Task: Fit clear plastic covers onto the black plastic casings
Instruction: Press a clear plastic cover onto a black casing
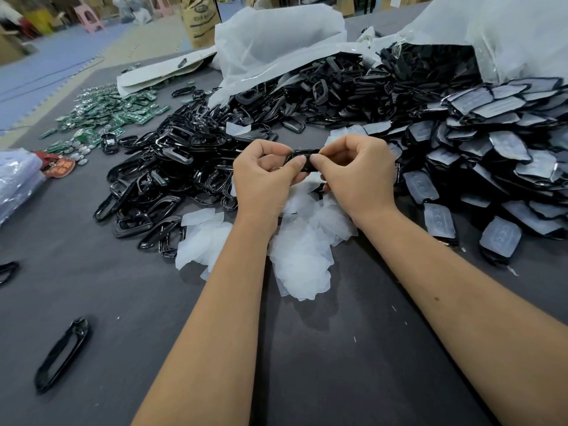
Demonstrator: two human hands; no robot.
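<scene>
Black casing (302, 159) held above grey counter (322, 364), pinched at both ends. Largest: white bags (276, 38) beyond grip, spilling heap of empty casings (172, 167), left of it. Stack of covered casings (507, 155) to right. Loose clear covers (301, 250) piled directly beneath. Green circuit boards (116, 113) far left. Left hand (264, 176) and right hand (359, 173) both curl tight round casing, thumbs meeting on top.

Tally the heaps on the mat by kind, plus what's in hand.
Bare black casings heap: 1
Covered casings heap: 1
Clear covers pile: 1
Green circuit boards spread: 1
Casing pinched between left hand and right hand: 1
Total: 5
</scene>
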